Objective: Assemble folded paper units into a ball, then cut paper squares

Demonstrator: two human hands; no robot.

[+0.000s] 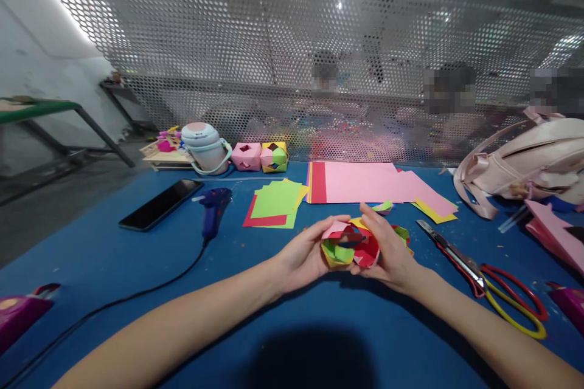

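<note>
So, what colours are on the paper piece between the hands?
The paper piece shows pink, red, green and yellow, best in the head view.

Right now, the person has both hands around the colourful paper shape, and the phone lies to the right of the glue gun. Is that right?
Not quite: in the head view, the phone lies to the left of the glue gun. The left hand and right hand are indeed around the paper shape.

The left forearm (196, 321) and right forearm (481, 331) are angled inward, both bare; the left hand (302, 256) and right hand (391, 256) are cupped toward each other (palms inward), held close together.
</note>
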